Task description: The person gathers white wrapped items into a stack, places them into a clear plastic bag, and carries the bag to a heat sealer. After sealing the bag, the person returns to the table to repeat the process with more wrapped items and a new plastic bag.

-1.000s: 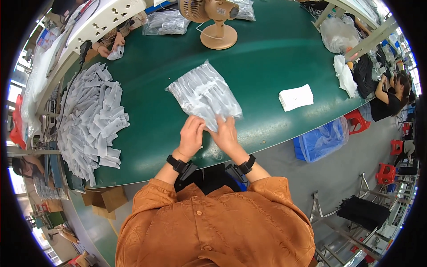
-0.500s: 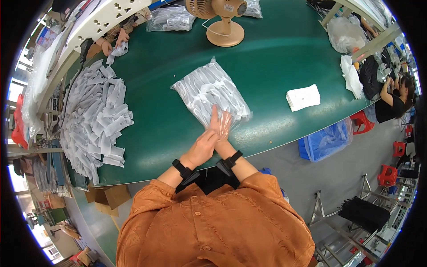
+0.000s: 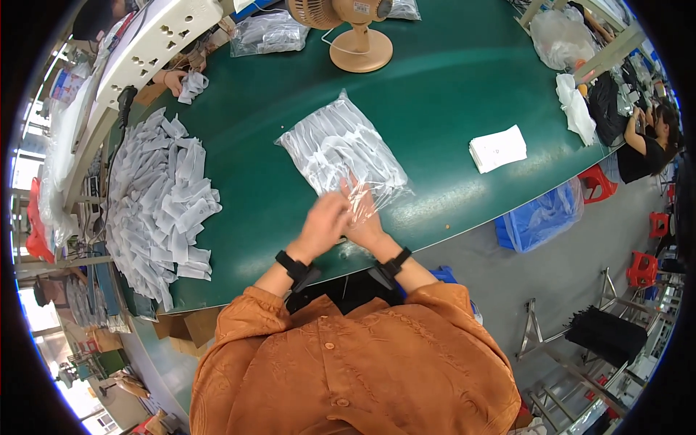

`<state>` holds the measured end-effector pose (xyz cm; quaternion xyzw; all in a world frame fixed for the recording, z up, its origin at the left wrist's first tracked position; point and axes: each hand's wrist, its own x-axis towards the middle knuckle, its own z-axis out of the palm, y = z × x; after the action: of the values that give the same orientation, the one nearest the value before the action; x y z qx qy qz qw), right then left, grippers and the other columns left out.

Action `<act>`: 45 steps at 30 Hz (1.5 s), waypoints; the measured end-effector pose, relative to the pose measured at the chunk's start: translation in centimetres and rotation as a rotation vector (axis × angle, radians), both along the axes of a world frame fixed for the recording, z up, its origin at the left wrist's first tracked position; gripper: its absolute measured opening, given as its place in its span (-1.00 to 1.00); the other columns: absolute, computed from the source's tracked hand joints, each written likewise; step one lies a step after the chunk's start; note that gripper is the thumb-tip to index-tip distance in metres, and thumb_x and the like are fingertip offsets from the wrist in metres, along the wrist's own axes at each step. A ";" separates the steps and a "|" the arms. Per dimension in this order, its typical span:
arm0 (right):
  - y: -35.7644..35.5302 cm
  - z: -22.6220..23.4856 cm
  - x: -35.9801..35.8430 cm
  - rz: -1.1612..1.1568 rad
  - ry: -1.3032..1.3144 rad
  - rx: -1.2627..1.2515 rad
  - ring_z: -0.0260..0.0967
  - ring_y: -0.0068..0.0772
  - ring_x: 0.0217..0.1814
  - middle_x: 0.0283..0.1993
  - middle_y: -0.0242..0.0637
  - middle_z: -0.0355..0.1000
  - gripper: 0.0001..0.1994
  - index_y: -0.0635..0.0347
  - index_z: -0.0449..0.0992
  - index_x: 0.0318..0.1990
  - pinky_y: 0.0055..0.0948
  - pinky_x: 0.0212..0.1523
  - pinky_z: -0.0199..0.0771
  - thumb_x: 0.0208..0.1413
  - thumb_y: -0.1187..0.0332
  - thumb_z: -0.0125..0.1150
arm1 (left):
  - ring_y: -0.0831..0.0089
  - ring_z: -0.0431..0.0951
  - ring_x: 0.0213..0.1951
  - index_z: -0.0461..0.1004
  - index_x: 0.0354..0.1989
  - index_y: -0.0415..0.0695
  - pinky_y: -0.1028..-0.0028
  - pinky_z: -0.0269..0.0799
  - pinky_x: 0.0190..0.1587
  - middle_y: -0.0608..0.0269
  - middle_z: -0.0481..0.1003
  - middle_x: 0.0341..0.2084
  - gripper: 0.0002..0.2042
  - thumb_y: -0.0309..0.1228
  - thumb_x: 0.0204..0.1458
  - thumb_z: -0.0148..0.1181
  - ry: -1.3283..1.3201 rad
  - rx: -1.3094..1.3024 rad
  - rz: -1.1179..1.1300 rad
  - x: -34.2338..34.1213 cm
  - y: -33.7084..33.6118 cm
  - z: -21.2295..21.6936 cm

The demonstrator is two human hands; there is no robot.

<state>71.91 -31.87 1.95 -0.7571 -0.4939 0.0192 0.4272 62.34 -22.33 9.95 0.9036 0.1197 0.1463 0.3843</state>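
Note:
A clear plastic bag [image 3: 344, 141] filled with pale grey strips of fabric lies at an angle on the green table, its loose mouth towards me. My right hand [image 3: 366, 226] is at this near end, fingers stretched out and clear film over them. It looks to be inside the bag's mouth. Just left of it, my left hand [image 3: 322, 223] is bent beside the bag's edge. Motion smears its fingers, so whether they pinch the film is unclear. Both wrists wear black bands.
Left on the table is a heap of grey fabric strips [image 3: 156, 203]; right, a stack of white cards [image 3: 499, 148]. A beige fan [image 3: 361, 51] and another filled bag [image 3: 270, 33] stand behind. Another person's hand [image 3: 174, 81] holds a strip. A blue bin [image 3: 540, 221] sits beyond the table edge.
My left hand has come off my right hand and shifted slightly left. My right hand has stayed under the film at the bag's mouth. The other person's hand has moved a little.

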 end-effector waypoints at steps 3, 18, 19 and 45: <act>-2.7 -0.7 -0.2 -0.073 0.104 0.063 0.24 0.24 0.09 0.14 0.16 0.24 -0.49 0.30 0.28 0.16 0.02 0.10 0.29 0.12 0.24 0.19 | 0.03 0.37 0.14 0.44 -0.04 -0.22 0.21 0.30 0.16 0.00 0.40 0.03 -0.73 -0.54 0.06 0.13 -0.037 0.181 0.154 2.0 3.6 0.3; 0.8 -2.4 1.4 -0.169 0.091 -0.152 0.47 0.08 -0.44 -0.40 -0.03 0.45 -0.91 0.24 0.44 -0.37 -0.08 -0.43 0.48 0.07 0.42 0.16 | 0.14 -0.15 0.46 0.12 0.40 0.14 -0.17 -0.38 0.39 0.33 -0.03 0.44 -0.45 -0.20 0.21 -0.01 0.364 0.569 -0.182 5.2 5.9 -1.8; -0.6 -1.8 1.6 -0.173 0.128 -0.122 0.48 0.07 -0.44 -0.41 -0.03 0.46 -0.92 0.25 0.44 -0.37 -0.07 -0.44 0.48 0.07 0.43 0.14 | 0.16 -0.15 0.46 0.12 0.40 0.15 -0.18 -0.38 0.38 0.35 -0.03 0.44 -0.45 -0.19 0.21 0.00 0.356 0.565 -0.189 4.6 5.8 -2.0; -0.7 -3.8 2.8 -0.081 0.028 -0.158 0.46 -0.01 -0.43 -0.46 -0.09 0.45 -0.89 0.16 0.49 -0.49 -0.08 -0.41 0.48 0.00 0.36 0.19 | 0.11 -0.16 0.46 0.01 0.41 -0.12 -0.09 -0.38 0.41 0.09 -0.07 0.44 -0.33 -0.21 0.15 0.05 0.236 0.258 -0.314 5.1 4.0 -2.0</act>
<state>74.69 -32.62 -1.84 -0.8074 -0.4536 0.0515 0.3737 67.43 -18.35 7.93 0.9636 0.0023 -0.0078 0.2670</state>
